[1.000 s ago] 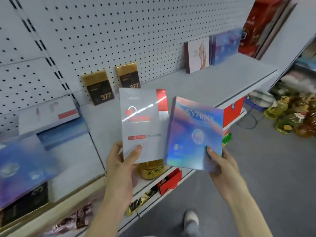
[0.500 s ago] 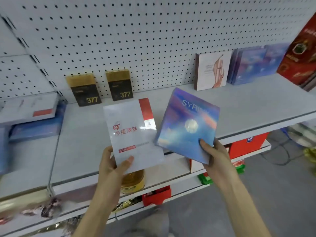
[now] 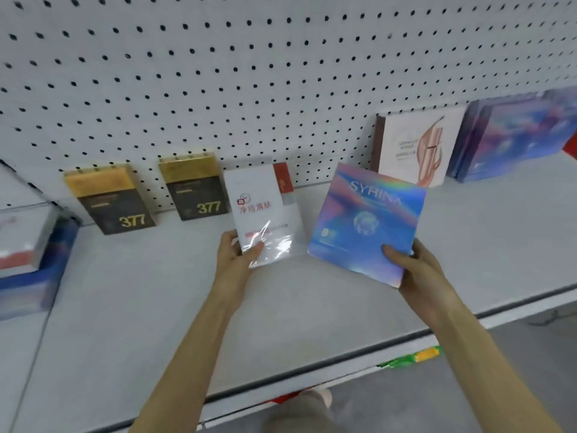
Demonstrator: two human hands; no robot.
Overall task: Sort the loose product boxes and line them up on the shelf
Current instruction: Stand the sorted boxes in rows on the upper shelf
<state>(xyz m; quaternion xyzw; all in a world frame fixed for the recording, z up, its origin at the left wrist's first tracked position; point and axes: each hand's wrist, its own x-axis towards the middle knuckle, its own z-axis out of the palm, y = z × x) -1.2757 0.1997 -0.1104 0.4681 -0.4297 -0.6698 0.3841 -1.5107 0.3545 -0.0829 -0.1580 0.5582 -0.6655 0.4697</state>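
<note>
**Head view: a box in each hand, held over the shelf**

Head camera looks down on a pale grey shelf (image 3: 150,307) backed by a white pegboard wall (image 3: 249,73). The left hand (image 3: 237,259) has its grip closed on a white box (image 3: 265,207) with a red corner and red lettering. The thumb lies across the front at the lower left corner and the fingers are behind. This box is held nearly upright toward the back edge of the shelf. Glare and blur cover its lower part, so whether its bottom touches the shelf cannot be told.

The right hand (image 3: 415,270) has its grip closed on an iridescent blue box (image 3: 365,223) marked SYRINX, with the thumb on the front near the lower right corner and the fingers behind. That box is tilted and held over the middle of the shelf, just beside the white box with a narrow gap between them.

Along the back edge, a black-and-gold box (image 3: 112,198) marked 377 leans on the pegboard wall. A second black-and-gold box (image 3: 193,185) stands to its right, just beside the white box. Farther toward the right end, a cream box (image 3: 418,148) leans on the wall, with a row of blue boxes (image 3: 515,135) just beside it. At the left edge of the view lies a blurred stack (image 3: 28,251), with a white-and-red box on top of a blue one.
</note>
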